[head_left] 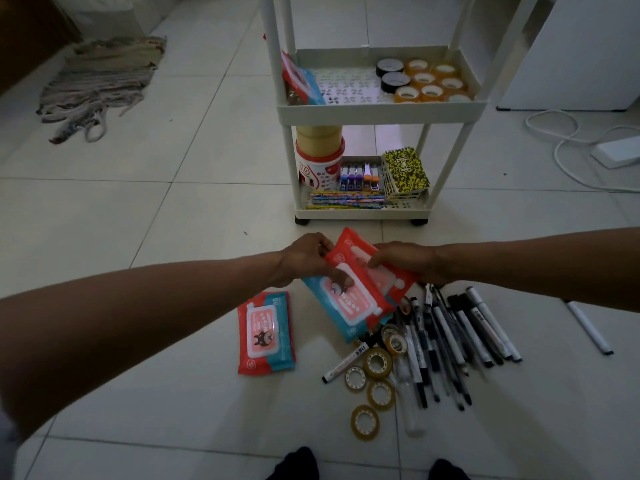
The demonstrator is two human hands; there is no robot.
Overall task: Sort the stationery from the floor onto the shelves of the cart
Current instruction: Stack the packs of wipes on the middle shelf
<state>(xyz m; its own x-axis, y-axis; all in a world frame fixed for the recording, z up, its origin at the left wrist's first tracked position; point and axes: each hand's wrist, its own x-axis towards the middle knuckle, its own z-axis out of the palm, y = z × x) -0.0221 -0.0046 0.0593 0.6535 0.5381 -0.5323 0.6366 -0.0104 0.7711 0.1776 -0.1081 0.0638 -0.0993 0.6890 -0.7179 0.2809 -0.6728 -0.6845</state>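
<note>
**Wipe packs held below the cart**

While both arms reach to frame centre, the left hand [304, 259] pinches the front wipes pack [349, 303]; the right hand [403, 259] grips the rear wipes pack [356, 252]; third pack [266, 332] on floor, lower centre; pens [457, 337] lower right; cart [379, 110] upper centre.

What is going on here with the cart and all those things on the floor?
A person is tidying stationery into a cart. The left hand and right hand together grip a couple of wipe packs above the floor. Another wipe pack lies on the tiles beside tape rolls and a heap of pens. The shelves already hold tapes, notebooks and pencils.
</note>
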